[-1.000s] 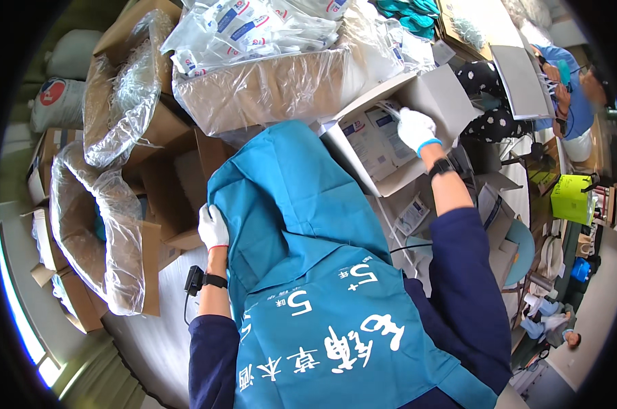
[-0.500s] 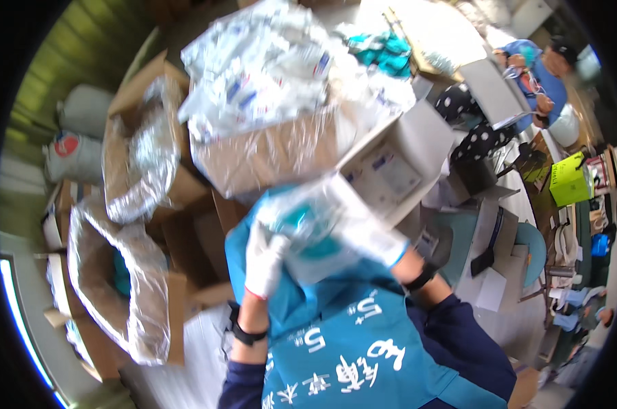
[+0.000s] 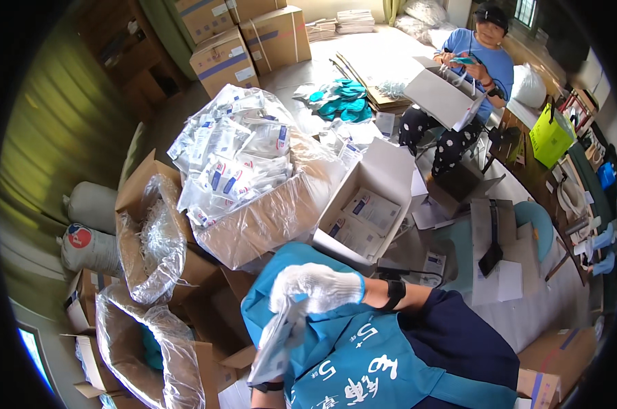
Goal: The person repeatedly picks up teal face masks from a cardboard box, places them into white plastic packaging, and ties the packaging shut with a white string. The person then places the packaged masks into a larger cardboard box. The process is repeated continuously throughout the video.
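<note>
Over my teal apron (image 3: 342, 354), a plastic packet (image 3: 271, 351) with a whitish face hangs tilted between my hands. My right hand (image 3: 315, 290), in a white knit glove, has its fingers curled down over the upper end of the packet, where a bit of teal shows. Below it, my gloved left hand (image 3: 295, 335) is wrapped round the packet's side, partly hidden by the packet and the other hand. Just beyond my hands stands an open white box (image 3: 329, 255) with several flat printed packets (image 3: 370, 211) lying in it.
A plastic-lined carton (image 3: 254, 235) heaped with packets (image 3: 227, 160) stands ahead left. Further left are two more lined cartons (image 3: 175, 262) (image 3: 186, 368). Teal-and-white gloves (image 3: 342, 99) lie in a pile beyond. A seated person (image 3: 492, 58) holds a teal item over an open box (image 3: 438, 95).
My hands have come closer together and lower. The right hand has swung left over the packet, which has turned from spread flat to hanging tilted. The view has shifted, showing more of the room.
</note>
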Demonstrator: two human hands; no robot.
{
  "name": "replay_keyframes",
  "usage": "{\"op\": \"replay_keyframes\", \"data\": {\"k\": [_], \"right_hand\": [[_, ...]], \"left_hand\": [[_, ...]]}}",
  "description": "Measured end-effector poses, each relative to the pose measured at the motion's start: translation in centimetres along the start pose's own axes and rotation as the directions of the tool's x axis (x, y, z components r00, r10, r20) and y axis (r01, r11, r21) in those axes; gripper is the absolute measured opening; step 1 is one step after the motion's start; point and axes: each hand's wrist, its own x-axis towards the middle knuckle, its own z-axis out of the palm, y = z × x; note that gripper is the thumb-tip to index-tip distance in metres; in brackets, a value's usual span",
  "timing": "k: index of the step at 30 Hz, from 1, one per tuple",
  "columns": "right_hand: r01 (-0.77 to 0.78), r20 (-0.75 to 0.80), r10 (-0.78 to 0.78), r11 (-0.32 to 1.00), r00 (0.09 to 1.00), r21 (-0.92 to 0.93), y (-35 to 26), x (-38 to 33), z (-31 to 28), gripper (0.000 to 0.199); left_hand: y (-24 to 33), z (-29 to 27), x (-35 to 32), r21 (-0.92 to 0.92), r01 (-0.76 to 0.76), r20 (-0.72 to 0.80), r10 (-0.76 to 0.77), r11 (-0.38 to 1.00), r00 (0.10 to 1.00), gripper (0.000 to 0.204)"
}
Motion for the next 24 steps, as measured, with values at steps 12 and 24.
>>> {"op": "replay_keyframes", "data": {"k": [12,24], "right_hand": [[-0.033,-0.009,0.034,0.988,0.999,0.151,-4.7,2.4,1.6,0.007],[-0.322,-0.088,0.314,0.853,0.945,-0.411,5.2,-0.9,3.2,0.007]], "left_hand": [[0.4,3.7,-3.4,-0.232,-0.122,0.072,0.142,0.965,0.987,0.044],[2.6,-6.5,-4.8,0.560,-0.270,-0.466,0.566,0.784,0.680,0.027]]}}
